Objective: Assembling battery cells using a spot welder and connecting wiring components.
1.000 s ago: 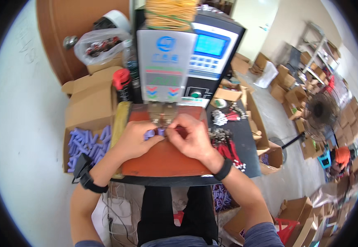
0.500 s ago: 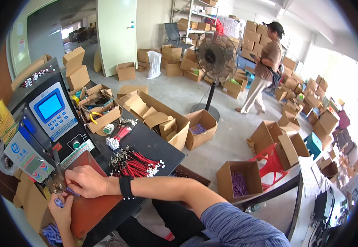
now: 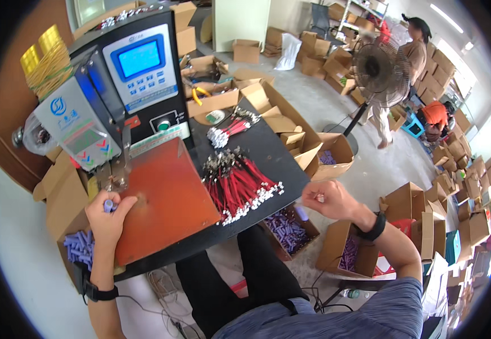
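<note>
My left hand (image 3: 107, 219) is closed around a purple cylindrical battery cell (image 3: 110, 206), just below the metal electrode tips (image 3: 113, 176) of a spot welding machine (image 3: 144, 62). Out to the right, my right hand (image 3: 334, 201) has its fingers curled together, with a small pale bit showing among them. Just below its fingertips is another purple cell (image 3: 301, 213), above an open carton (image 3: 313, 233) of purple cells; whether the fingers touch it I cannot tell. An orange-brown plate (image 3: 163, 198) lies in front of the machine.
Red wire leads with white connectors (image 3: 240, 189) lie spread on the black table (image 3: 279, 169), a smaller bundle (image 3: 228, 133) behind them. Purple cells (image 3: 79, 247) fill a box at the left. A floor fan (image 3: 378, 70), many cartons and another person (image 3: 415, 56) are beyond.
My right hand has moved from beside the left hand at the electrodes to over the carton on the right. My left hand stays near the electrodes. The view has turned down and left.
</note>
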### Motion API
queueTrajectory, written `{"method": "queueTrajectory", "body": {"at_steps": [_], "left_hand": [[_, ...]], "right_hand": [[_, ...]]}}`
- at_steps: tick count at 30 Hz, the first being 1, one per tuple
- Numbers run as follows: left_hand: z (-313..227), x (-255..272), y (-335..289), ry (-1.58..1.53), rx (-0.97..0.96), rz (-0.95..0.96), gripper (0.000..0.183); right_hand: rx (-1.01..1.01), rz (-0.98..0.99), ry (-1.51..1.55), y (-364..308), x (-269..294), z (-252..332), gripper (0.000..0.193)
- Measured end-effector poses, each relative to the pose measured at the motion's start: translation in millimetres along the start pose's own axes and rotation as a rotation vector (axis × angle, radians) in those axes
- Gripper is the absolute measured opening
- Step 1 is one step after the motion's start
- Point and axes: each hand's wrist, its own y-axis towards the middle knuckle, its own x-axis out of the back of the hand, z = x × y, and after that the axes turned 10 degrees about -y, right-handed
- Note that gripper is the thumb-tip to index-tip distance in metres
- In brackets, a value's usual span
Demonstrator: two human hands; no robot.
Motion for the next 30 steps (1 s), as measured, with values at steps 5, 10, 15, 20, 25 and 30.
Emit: {"method": "queueTrajectory", "body": {"at_steps": [5,10,15,20,25,30], "left_hand": [[8,-8,2,-0.156,0.068,-0.022,0.038],[8,-5,1,-0.172,-0.067,0.073,0.032],[11,-3,6,-0.118,-0.002,0.218,0.011],[8,-2,5,-0.09,-0.075,0.228,0.013],[6,2,8,-0.1,-0.038,0.216,0.021],[-1,1,9,-0.127,-0.049,0.249,0.024]], "right_hand": [[0.027,-0.021,-0.074,30,-28,-41,0.009],[-0.121,-0.016,0.078,113,-59,-30,0.015],[-0.251,0.188,-0.24,143,-72,-34,0.033],[-0.246,0.352,0.185,149,-45,-31,0.027],[-0.317,0.403,0.385,156,-46,-35,0.025],[-0.409,0.441,0.476,157,-48,-32,0.019]]}}
